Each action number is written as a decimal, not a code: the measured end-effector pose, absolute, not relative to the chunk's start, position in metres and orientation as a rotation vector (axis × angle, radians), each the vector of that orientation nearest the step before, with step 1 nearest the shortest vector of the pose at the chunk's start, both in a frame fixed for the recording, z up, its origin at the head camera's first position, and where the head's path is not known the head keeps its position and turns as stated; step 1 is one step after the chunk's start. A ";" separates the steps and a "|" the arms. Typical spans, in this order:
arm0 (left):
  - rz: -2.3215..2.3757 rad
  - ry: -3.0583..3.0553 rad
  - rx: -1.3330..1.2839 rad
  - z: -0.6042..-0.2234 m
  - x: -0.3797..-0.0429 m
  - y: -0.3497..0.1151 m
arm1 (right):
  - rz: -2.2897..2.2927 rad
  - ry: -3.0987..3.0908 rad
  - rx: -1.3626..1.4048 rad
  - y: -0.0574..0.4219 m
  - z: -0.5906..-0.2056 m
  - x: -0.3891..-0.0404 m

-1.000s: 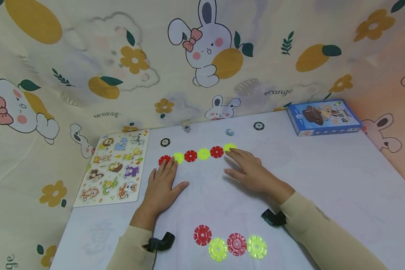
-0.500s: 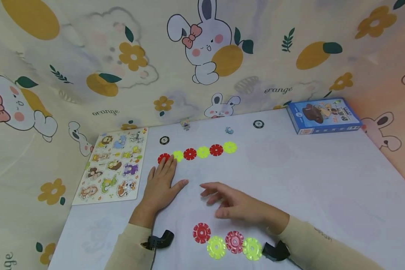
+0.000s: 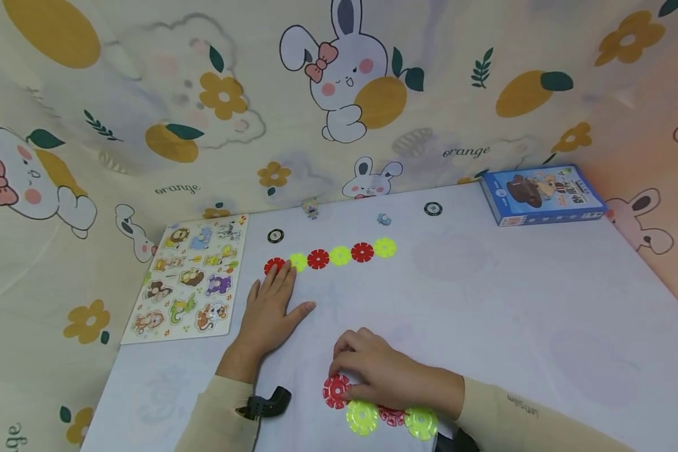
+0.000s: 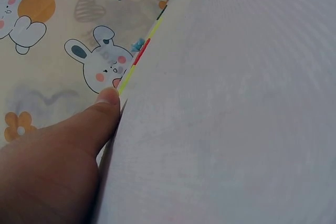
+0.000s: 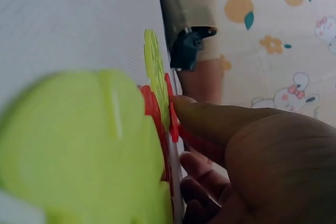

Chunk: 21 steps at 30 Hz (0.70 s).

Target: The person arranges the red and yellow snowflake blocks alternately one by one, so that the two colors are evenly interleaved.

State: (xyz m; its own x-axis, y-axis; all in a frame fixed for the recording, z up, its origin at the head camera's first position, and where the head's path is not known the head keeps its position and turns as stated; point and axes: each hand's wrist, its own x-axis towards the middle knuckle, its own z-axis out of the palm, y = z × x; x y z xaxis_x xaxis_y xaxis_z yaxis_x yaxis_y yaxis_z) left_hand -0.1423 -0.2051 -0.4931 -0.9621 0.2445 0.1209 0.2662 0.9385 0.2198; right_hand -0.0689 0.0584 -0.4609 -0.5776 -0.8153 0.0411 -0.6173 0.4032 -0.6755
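Note:
My left hand (image 3: 268, 314) lies flat near the left end of a row of red and yellow-green interlocking plastic discs, notched round their edges. Its fingertips overlap the end red disc (image 3: 272, 266) and reach the first yellow-green disc (image 3: 298, 262). In the left wrist view its thumb (image 4: 100, 121) points out along the table. Close to me, the fingers and thumb of my right hand (image 3: 381, 370) are curled at the edges of a red disc (image 3: 336, 392). Beside it lie a yellow-green disc (image 3: 362, 419), another red disc (image 3: 392, 416), partly covered by my hand, and a second yellow-green disc (image 3: 422, 424).
A white animal puzzle board (image 3: 189, 279) lies at the left. A blue box (image 3: 543, 196) sits at the back right. Along the back are two black round pieces, one a black ring (image 3: 275, 236), and two small figurines, one of them blue (image 3: 383, 219).
My right hand has left the right end of the far row, come back toward me, and closed its fingers at the near red disc. My left hand has stayed in place.

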 end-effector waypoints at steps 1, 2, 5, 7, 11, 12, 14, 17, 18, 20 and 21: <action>-0.361 -3.005 -0.394 -0.493 -0.142 -0.205 | -0.964 2.360 -1.234 0.058 -0.460 -0.069; -0.365 -3.008 -0.393 -0.493 -0.142 -0.205 | -0.980 2.343 -1.214 0.057 -0.460 -0.069; -0.371 -3.016 -0.387 -0.493 -0.142 -0.206 | -1.083 2.240 -1.125 0.058 -0.459 -0.072; -0.374 -3.019 -0.388 -0.494 -0.141 -0.206 | -1.185 2.147 -1.030 0.061 -0.457 -0.075; -0.366 -3.024 -0.386 -0.494 -0.142 -0.204 | -1.359 2.050 -0.847 0.071 -0.452 -0.086; -0.364 -3.026 -0.386 -0.494 -0.142 -0.204 | -1.384 2.065 -0.818 0.075 -0.451 -0.090; -0.362 -3.031 -0.387 -0.493 -0.142 -0.204 | -1.424 2.115 -0.751 0.084 -0.450 -0.100; -0.361 -3.032 -0.395 -0.492 -0.142 -0.204 | -1.470 2.230 -0.631 0.101 -0.452 -0.119; -0.361 -3.032 -0.398 -0.492 -0.142 -0.204 | -1.477 2.278 -0.580 0.108 -0.453 -0.126; -0.364 -3.030 -0.404 -0.491 -0.142 -0.204 | -1.500 2.360 -0.461 0.122 -0.456 -0.140; -0.362 -3.030 -0.404 -0.491 -0.142 -0.204 | -1.511 2.400 -0.400 0.130 -0.457 -0.146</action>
State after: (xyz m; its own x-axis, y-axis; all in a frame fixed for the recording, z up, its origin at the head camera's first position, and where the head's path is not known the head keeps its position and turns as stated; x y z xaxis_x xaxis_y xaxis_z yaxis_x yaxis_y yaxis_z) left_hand -0.1419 -0.2041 -0.4913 -0.9636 0.2505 0.0936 0.2656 0.9379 0.2232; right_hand -0.1463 0.1298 -0.4568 -0.9235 -0.3740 -0.0854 -0.0846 0.4156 -0.9056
